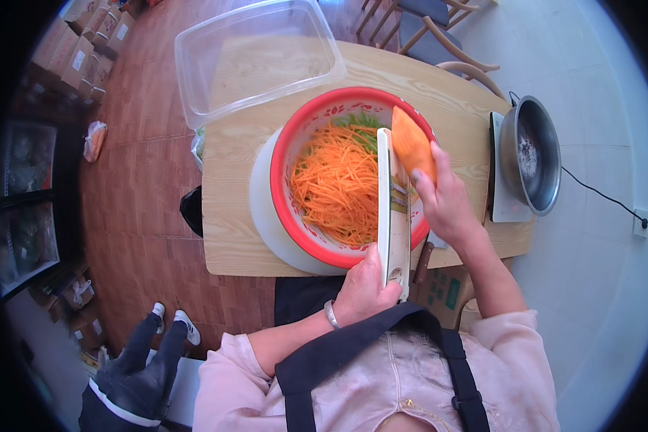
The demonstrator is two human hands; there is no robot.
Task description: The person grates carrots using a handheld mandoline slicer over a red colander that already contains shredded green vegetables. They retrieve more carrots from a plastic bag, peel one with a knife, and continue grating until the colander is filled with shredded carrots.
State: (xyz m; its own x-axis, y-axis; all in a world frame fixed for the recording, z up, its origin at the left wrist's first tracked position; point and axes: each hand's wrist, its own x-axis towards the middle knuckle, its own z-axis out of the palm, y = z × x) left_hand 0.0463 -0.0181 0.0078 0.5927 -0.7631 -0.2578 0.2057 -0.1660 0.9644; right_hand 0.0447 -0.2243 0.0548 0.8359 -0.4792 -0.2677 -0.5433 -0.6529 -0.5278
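My left hand (pixel 364 289) grips the lower end of a white handheld grater (pixel 384 216), which is tilted on edge over a red-rimmed basin (pixel 283 210). Metal shredding teeth show midway along its face. In my right hand (pixel 448 200) is a peeled carrot (pixel 410 141), its cut face turned up beside the grater's top end. A heap of shredded carrot (pixel 335 183) fills much of the basin. Green shreds (pixel 364 127) lie at its far side, partly covered. Under the basin shows a round white board (pixel 264 216).
A knife (pixel 424 262) lies by the basin's right side, partly hidden. A clear plastic tub (pixel 259 59) is at the table's far left. A steel bowl (pixel 534 156) sits tilted on a white appliance (pixel 499 189). Another person (pixel 140 372) stands behind at left; chairs (pixel 432 43) stand beyond the table.
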